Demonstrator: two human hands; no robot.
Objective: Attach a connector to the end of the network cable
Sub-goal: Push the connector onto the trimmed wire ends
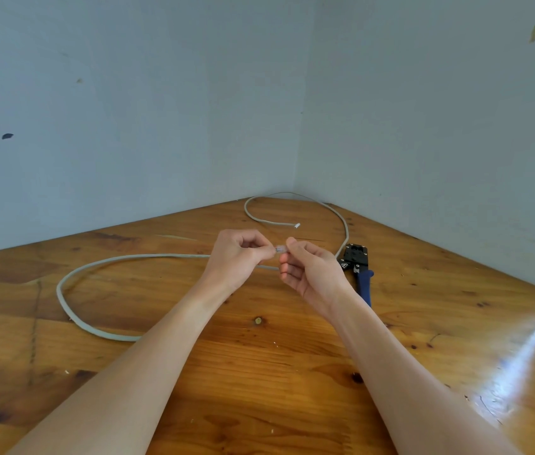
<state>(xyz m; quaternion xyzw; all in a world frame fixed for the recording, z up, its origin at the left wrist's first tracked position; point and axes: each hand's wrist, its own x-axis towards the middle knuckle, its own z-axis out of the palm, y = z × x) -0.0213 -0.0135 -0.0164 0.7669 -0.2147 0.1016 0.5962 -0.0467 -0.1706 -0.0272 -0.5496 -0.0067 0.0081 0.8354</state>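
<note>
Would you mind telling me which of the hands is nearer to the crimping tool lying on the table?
Right. The right hand is just beside the crimping tool, its wrist overlapping the blue handle in view; the left hand is farther away, on the right hand's other side.

Above the glossy brown wooden tabletop (pixel 259 362), the left hand (pixel 238 257) pinches the end of a long grey network cable (pixel 72 284), whose short bared wires meet a small clear plastic connector (pixel 280 248) held at the right hand's (pixel 312 274) fingertips. The cable loops away left of the hands and behind them. A black crimping tool with blue handles (pixel 358 267) lies just right of the right hand.
</note>
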